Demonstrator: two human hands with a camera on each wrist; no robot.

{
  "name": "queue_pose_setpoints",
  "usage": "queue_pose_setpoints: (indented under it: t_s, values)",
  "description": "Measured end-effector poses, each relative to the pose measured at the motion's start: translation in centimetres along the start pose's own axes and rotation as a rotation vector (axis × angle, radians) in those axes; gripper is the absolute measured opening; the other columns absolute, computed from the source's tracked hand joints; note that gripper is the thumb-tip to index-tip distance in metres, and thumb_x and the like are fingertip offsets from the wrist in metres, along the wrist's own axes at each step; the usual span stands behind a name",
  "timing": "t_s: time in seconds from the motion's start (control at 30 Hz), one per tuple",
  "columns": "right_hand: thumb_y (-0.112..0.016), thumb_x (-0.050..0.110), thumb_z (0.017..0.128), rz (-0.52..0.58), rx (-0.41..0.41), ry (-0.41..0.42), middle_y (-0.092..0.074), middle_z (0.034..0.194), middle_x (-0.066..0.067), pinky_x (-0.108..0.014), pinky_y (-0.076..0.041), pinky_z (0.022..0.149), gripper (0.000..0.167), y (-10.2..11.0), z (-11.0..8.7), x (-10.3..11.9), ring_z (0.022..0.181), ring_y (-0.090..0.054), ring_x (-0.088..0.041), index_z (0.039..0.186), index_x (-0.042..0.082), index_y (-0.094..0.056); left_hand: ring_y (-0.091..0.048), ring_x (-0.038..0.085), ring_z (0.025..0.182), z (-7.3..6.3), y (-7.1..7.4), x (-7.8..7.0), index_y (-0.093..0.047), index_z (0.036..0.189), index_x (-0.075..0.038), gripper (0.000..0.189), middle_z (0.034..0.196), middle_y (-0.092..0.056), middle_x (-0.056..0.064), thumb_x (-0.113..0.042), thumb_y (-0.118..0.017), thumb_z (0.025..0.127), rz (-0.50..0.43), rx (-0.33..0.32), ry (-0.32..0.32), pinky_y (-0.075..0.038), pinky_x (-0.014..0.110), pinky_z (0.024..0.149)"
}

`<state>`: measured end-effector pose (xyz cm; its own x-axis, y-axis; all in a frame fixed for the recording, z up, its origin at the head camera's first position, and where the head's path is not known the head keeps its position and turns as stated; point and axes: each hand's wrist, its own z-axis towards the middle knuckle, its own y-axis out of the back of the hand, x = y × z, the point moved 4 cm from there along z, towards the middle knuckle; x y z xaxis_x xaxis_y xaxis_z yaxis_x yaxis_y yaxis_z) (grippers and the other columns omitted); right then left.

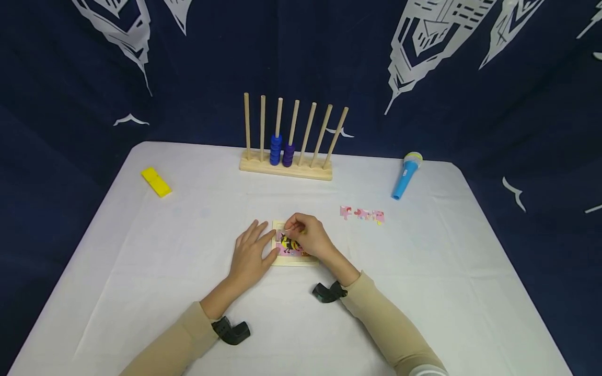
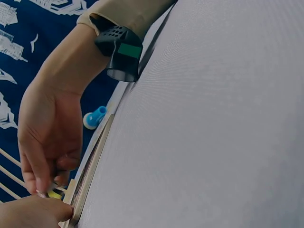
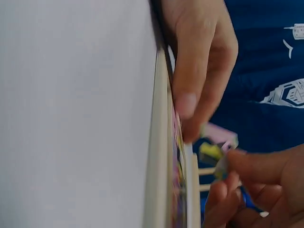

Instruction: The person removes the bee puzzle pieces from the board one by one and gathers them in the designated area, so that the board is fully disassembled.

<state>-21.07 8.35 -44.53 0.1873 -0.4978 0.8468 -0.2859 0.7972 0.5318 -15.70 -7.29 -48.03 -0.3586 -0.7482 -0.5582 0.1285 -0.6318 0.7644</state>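
A small wooden-framed jigsaw puzzle (image 1: 293, 262) with a bee picture on pink lies on the white table. My right hand (image 1: 309, 236) is over its upper right part, and in the right wrist view that hand (image 3: 259, 183) pinches a pink and yellow puzzle piece (image 3: 221, 135) between thumb and fingers, raised off the tray. My left hand (image 1: 250, 257) rests along the left side of the frame, fingers spread and fairly straight, with the thumb at its lower left edge. Part of the picture is hidden under the right hand.
Several loose pink puzzle pieces (image 1: 362, 214) lie right of the frame. Behind stands a wooden peg rack (image 1: 287, 169) with blue and purple rings. A blue toy microphone (image 1: 405, 177) lies back right, a yellow block (image 1: 156, 181) back left.
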Motion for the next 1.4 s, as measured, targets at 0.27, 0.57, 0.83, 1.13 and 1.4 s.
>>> queue_pose_setpoints:
  t_s: [0.27,0.57,0.83,1.13,1.4]
  values:
    - [-0.065,-0.002,0.089,0.112,-0.005,-0.063,-0.065,0.09,-0.017,-0.024,-0.049,0.064,0.007,4.2,-0.1,-0.4,0.072,-0.057,-0.019,0.096,-0.004,-0.065,-0.036,0.041,0.141,0.0,0.0,-0.1,-0.065,0.125,0.0,0.044,0.142,-0.051,0.022,-0.022,-0.072,0.088,-0.014,-0.009,0.008,-0.03,0.059,0.11]
    - [-0.066,-0.001,0.089,0.077,-0.128,-0.197,-0.064,0.088,-0.014,-0.026,-0.054,0.066,0.015,10.4,-1.2,-4.4,0.071,-0.059,-0.012,0.101,-0.007,-0.064,-0.034,0.042,0.141,0.1,0.1,0.0,-0.064,0.125,0.002,0.045,0.143,-0.05,0.023,-0.02,-0.073,0.086,-0.028,-0.014,0.011,-0.028,0.059,0.11]
    - [-0.069,0.003,0.088,-0.049,-0.146,-0.273,-0.062,0.082,-0.007,-0.019,-0.046,0.059,0.016,12.2,-1.9,-7.1,0.069,-0.053,-0.012,0.101,-0.005,-0.065,-0.034,0.041,0.141,0.0,0.1,0.1,-0.064,0.125,0.002,0.045,0.143,-0.05,0.023,-0.02,-0.073,0.087,-0.036,-0.012,0.014,-0.028,0.059,0.111]
    - [-0.071,0.009,0.088,-0.237,-0.159,-0.249,-0.067,0.082,-0.012,-0.021,-0.046,0.059,0.013,12.2,-1.8,-7.9,0.067,-0.056,-0.013,0.095,-0.002,-0.066,-0.034,0.041,0.142,-0.1,-0.1,0.0,-0.064,0.125,0.002,0.045,0.143,-0.05,0.023,-0.02,-0.072,0.087,-0.031,-0.005,0.017,-0.027,0.059,0.111]
    - [-0.074,0.013,0.085,-0.366,-0.217,-0.228,-0.069,0.08,-0.012,-0.025,-0.044,0.06,0.015,12.3,-2.3,-7.3,0.067,-0.059,-0.018,0.091,0.001,-0.066,-0.034,0.041,0.142,0.0,-0.1,-0.2,-0.064,0.125,0.002,0.045,0.143,-0.05,0.023,-0.02,-0.072,0.088,-0.027,0.0,0.015,-0.027,0.058,0.111]
